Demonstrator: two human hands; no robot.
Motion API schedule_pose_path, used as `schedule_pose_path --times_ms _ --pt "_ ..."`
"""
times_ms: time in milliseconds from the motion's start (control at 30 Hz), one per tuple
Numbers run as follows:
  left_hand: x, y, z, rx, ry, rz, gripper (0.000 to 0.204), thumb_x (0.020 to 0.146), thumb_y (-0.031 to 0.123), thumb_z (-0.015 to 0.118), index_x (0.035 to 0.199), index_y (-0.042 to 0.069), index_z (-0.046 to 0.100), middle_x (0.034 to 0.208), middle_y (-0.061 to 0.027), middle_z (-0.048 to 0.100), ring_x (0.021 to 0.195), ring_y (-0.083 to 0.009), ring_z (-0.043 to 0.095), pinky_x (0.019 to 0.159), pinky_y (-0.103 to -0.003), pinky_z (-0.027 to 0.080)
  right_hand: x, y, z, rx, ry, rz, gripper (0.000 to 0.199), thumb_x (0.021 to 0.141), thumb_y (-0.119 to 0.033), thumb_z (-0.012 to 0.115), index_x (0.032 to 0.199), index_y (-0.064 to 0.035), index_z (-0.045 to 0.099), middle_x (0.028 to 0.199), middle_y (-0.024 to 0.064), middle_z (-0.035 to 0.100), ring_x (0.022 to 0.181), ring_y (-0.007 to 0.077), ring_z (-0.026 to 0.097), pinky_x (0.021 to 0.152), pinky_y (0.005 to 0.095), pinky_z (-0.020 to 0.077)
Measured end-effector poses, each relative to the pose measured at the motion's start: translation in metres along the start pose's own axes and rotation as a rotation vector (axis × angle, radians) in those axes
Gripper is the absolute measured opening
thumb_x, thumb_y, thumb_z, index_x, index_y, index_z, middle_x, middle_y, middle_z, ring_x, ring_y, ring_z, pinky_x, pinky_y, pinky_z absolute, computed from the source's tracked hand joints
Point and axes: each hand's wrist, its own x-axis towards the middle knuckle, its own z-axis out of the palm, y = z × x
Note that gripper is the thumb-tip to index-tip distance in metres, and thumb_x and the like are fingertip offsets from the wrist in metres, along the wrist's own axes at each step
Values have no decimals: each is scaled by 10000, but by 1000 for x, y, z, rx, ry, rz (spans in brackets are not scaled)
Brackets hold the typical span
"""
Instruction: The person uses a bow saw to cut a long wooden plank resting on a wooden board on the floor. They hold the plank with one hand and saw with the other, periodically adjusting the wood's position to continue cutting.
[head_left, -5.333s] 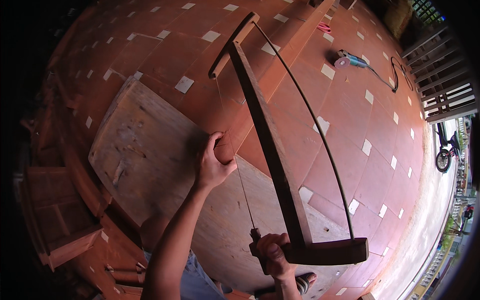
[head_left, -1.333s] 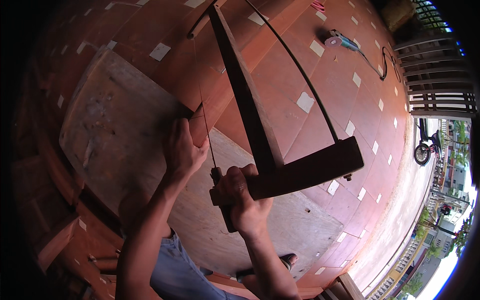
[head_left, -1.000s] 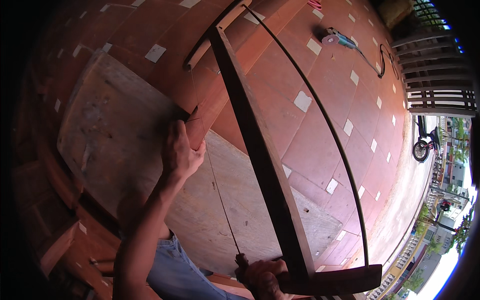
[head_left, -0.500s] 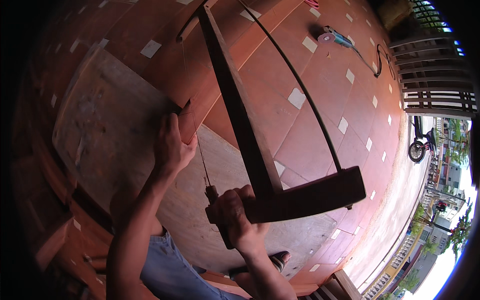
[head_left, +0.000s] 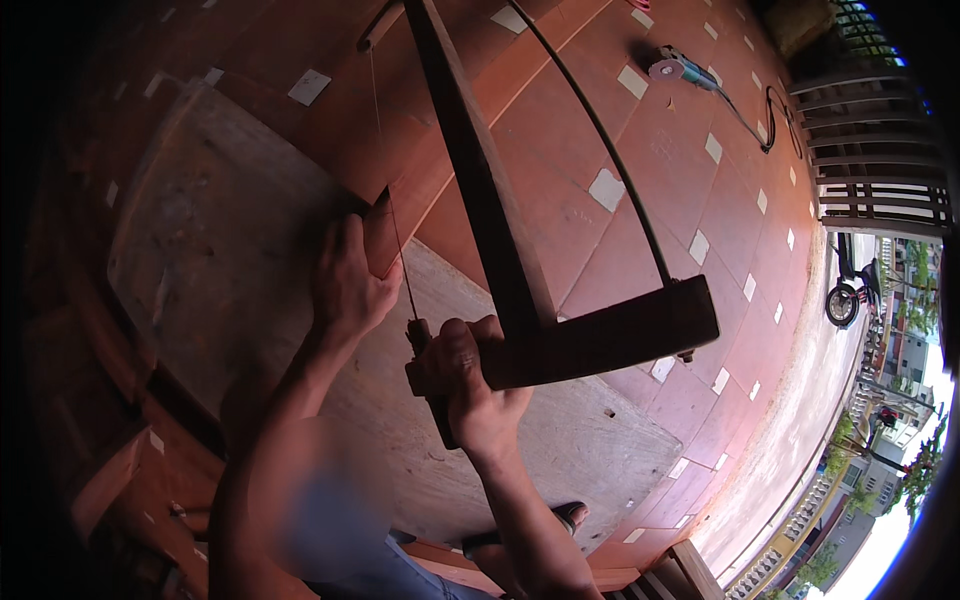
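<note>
My right hand point(head_left: 475, 390) is closed round the handle end of a wooden frame saw point(head_left: 485, 200). The saw has a long middle bar, a thick end piece and a curved rod along its right side. Its very thin blade runs from the handle past the end of a reddish wooden plank point(head_left: 382, 235), seeming to cross it; the depth of any cut cannot be made out. My left hand point(head_left: 350, 280) grips that plank end, fingers over its left side and thumb toward the blade. Beneath both hands lies a worn wooden board point(head_left: 230, 220).
An angle grinder point(head_left: 685, 70) with a trailing cord lies on the reddish tiled floor point(head_left: 560, 170), at the far right. A slatted fence point(head_left: 870, 150) and a parked motorbike point(head_left: 845, 300) stand beyond. My sandalled foot point(head_left: 570, 515) rests near the board's front edge.
My right hand has pushed the saw forward, away from me, and its end piece sits higher in view. My left hand keeps its hold on the plank. The view has shifted slightly.
</note>
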Motion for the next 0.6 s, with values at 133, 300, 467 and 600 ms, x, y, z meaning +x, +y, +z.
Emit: schedule_pose_path --times_ms 133,300,467,600 --pt "-1 3 -3 18 -53 -80 511 799 167 861 1098 10 477 1120 -231 571 1079 -446 623 895 -520 547 -37 -11 -18 26 -18 35 287 1071 -129 627 824 11 668 698 30 622 638 103 578 591 273 467" --pt "1 8 -10 -1 -91 -92 493 822 171 846 1100 1 476 1127 -246 565 1098 -464 607 924 -533 527 -145 -43 -68 138 -81 168 329 1067 -261 643 881 -40 486 737 129 605 713 216 609 720 440 524" --pt "-2 2 -7 8 -74 -80 497 821 177 842 1113 1 479 1134 -243 571 1088 -459 614 904 -534 533 -131 -28 -74 24 -154 159 336 1072 -247 635 856 -41 482 705 119 586 666 211 594 685 419 517" --pt "1 5 -7 47 -68 -31 505 804 191 854 1099 11 486 1123 -252 582 1038 -439 648 849 -505 559 -11 28 -18 50 -18 -101 361 1083 -228 635 823 22 653 679 36 637 606 98 574 565 270 450"
